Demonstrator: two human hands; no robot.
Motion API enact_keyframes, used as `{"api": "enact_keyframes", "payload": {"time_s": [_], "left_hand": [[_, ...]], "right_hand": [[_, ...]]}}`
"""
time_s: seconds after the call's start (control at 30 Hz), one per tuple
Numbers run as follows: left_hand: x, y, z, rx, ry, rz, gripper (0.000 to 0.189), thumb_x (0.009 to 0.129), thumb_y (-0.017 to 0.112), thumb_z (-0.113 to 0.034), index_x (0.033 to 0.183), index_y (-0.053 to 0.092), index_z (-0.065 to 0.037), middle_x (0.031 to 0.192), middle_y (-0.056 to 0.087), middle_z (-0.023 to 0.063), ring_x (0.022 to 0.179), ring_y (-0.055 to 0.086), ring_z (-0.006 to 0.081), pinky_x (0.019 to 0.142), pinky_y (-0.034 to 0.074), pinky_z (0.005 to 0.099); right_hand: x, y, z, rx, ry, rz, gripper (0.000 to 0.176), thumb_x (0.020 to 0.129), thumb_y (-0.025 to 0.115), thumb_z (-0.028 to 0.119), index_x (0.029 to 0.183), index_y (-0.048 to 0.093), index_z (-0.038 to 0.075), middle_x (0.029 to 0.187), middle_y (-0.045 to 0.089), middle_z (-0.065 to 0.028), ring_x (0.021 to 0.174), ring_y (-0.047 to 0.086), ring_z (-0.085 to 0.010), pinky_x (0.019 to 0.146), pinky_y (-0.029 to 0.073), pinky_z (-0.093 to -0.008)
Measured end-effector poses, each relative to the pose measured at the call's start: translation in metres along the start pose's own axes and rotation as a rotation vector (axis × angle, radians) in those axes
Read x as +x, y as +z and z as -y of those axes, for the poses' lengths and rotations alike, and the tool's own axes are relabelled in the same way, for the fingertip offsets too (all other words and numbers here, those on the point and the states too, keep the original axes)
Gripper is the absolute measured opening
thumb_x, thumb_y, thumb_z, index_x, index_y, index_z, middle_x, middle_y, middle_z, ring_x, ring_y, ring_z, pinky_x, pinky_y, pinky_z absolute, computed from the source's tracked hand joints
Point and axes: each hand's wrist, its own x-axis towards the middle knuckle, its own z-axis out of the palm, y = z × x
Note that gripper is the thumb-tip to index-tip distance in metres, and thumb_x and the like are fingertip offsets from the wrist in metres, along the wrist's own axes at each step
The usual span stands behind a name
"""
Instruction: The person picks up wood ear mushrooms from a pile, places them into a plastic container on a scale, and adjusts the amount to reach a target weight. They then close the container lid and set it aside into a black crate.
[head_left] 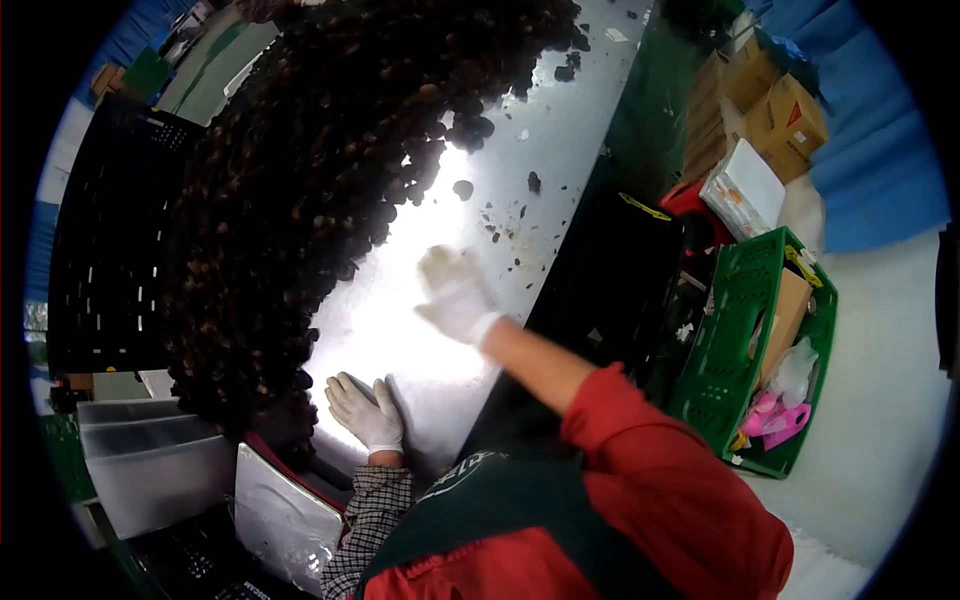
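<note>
A heap of dark pieces [290, 200] covers the table's left and far side, two gloved hands near it.
The left hand [365, 415] lies spread on the shiny table [385, 300], beside the heap; the right hand [458, 295] is blurred, its grip unclear. Far right, cardboard boxes [787, 127]; right, a green crate [728, 345] holds cardboard, a plastic bag and pink things.

Right hand [458, 298] blurred, dark pile [290, 180] cut off by the top edge, scattered specks [495, 237] too small to identify
</note>
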Motion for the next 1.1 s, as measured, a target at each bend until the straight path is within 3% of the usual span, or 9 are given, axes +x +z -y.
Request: {"api": "enact_keyframes", "payload": {"time_s": [0.17, 0.3, 0.33, 0.4, 0.5, 0.7, 0.77, 0.9, 1.1], "left_hand": [[0.003, -0.002, -0.007, -0.003, -0.018, -0.013, 0.071, 0.094, 0.046, -0.043, 0.143, 0.029, 0.005, 0.150, 0.024, 0.0254, 0.141, 0.015, 0.0390, 0.115, 0.010, 0.0492], [-0.001, -0.002, -0.010, 0.006, -0.011, -0.019, 0.070, 0.092, 0.049, -0.040, 0.143, 0.030, 0.005, 0.149, 0.025, 0.0258, 0.141, 0.016, 0.0397, 0.115, 0.011, 0.0494], [0.000, -0.004, -0.010, -0.007, -0.019, -0.010, 0.070, 0.092, 0.050, -0.040, 0.142, 0.030, 0.005, 0.149, 0.025, 0.0260, 0.140, 0.017, 0.0399, 0.115, 0.011, 0.0494], [0.001, -0.007, -0.008, -0.040, -0.038, 0.027, 0.074, 0.091, 0.053, -0.040, 0.143, 0.027, 0.005, 0.149, 0.023, 0.0273, 0.141, 0.015, 0.0408, 0.115, 0.009, 0.0507], [0.001, -0.006, -0.006, -0.044, -0.022, 0.016, 0.074, 0.090, 0.054, -0.040, 0.142, 0.029, 0.006, 0.149, 0.024, 0.0276, 0.141, 0.016, 0.0409, 0.115, 0.010, 0.0512], [0.000, -0.003, -0.006, -0.032, 0.023, -0.068, 0.072, 0.089, 0.057, -0.037, 0.139, 0.032, 0.008, 0.146, 0.027, 0.0282, 0.138, 0.021, 0.0430, 0.114, 0.013, 0.0520], [0.001, -0.004, -0.006, -0.015, 0.040, -0.084, 0.071, 0.089, 0.058, -0.036, 0.138, 0.033, 0.008, 0.146, 0.028, 0.0285, 0.137, 0.022, 0.0437, 0.113, 0.015, 0.0524], [-0.001, -0.005, -0.007, -0.016, 0.011, -0.059, 0.071, 0.089, 0.056, -0.036, 0.139, 0.033, 0.008, 0.146, 0.029, 0.0278, 0.138, 0.021, 0.0422, 0.114, 0.014, 0.0507], [0.003, -0.009, -0.008, -0.020, -0.007, -0.047, 0.070, 0.089, 0.057, -0.035, 0.140, 0.032, 0.006, 0.147, 0.029, 0.0268, 0.139, 0.021, 0.0408, 0.115, 0.014, 0.0504]], "right_hand": [[-0.062, -0.042, -0.156, -0.381, 0.520, -0.339, 0.070, 0.085, 0.061, 0.038, 0.138, 0.040, -0.001, 0.146, 0.033, -0.0236, 0.137, 0.028, -0.0398, 0.110, 0.015, -0.0626], [-0.025, -0.035, -0.096, -0.107, 0.190, -0.418, 0.079, 0.082, 0.063, 0.039, 0.142, 0.033, -0.004, 0.145, 0.032, -0.0275, 0.138, 0.026, -0.0400, 0.112, 0.012, -0.0598], [-0.006, -0.057, -0.051, 0.032, 0.124, -0.180, 0.076, 0.086, 0.058, 0.041, 0.143, 0.032, -0.002, 0.146, 0.031, -0.0256, 0.139, 0.025, -0.0387, 0.113, 0.011, -0.0585], [0.033, -0.011, -0.013, -0.076, -0.071, -0.189, 0.073, 0.092, 0.045, 0.048, 0.143, 0.031, -0.002, 0.149, 0.029, -0.0216, 0.141, 0.022, -0.0354, 0.114, 0.010, -0.0585], [0.033, -0.015, -0.070, -0.090, 0.094, -0.062, 0.073, 0.091, 0.048, 0.048, 0.142, 0.033, -0.002, 0.150, 0.027, -0.0209, 0.141, 0.023, -0.0356, 0.112, 0.012, -0.0609], [-0.075, -0.058, -0.263, -0.560, 0.656, -0.489, 0.062, 0.087, 0.057, 0.038, 0.134, 0.044, -0.001, 0.139, 0.041, -0.0248, 0.131, 0.035, -0.0404, 0.102, 0.026, -0.0643], [-0.044, -0.111, -0.179, -0.154, 0.501, -0.248, 0.062, 0.085, 0.057, 0.027, 0.137, 0.040, -0.003, 0.141, 0.038, -0.0259, 0.130, 0.035, -0.0413, 0.106, 0.023, -0.0617], [-0.006, -0.017, -0.078, 0.030, -0.096, -0.195, 0.068, 0.087, 0.053, 0.038, 0.138, 0.039, -0.004, 0.144, 0.034, -0.0266, 0.138, 0.026, -0.0405, 0.112, 0.011, -0.0613], [-0.043, -0.086, -0.234, -0.434, 0.603, -0.372, 0.050, 0.084, 0.059, 0.026, 0.126, 0.053, -0.001, 0.133, 0.046, -0.0254, 0.121, 0.045, -0.0401, 0.095, 0.033, -0.0629]]}}
